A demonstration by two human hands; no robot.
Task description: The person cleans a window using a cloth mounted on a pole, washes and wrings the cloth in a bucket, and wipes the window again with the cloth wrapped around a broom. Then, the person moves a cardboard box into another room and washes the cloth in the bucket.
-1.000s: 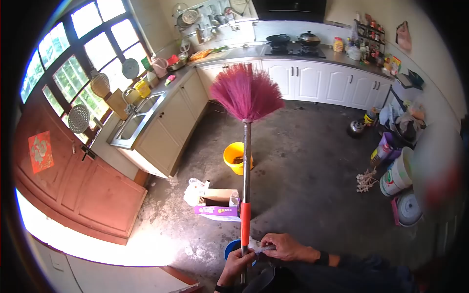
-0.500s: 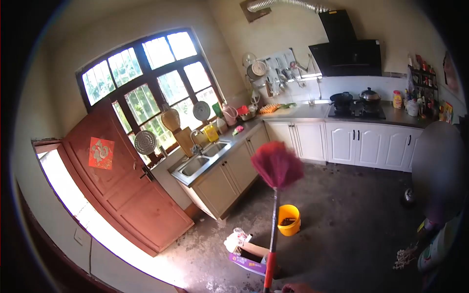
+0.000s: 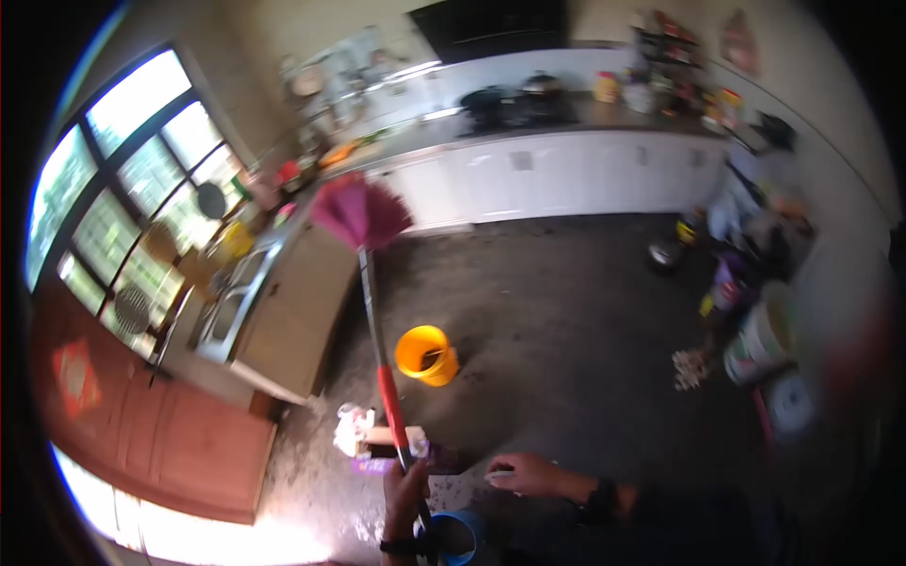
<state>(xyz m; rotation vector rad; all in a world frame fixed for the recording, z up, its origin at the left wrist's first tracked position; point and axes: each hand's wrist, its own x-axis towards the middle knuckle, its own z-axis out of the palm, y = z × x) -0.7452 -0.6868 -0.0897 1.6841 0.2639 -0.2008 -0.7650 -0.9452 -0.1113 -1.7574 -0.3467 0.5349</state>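
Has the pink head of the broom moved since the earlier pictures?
Yes, to the left in view: the broom head was first almost straight above the yellow bucket and now is up and left of it.

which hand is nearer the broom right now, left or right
Left. The left hand is wrapped around the handle of the broom, below its red section; the right hand is off to the right, apart from the handle.
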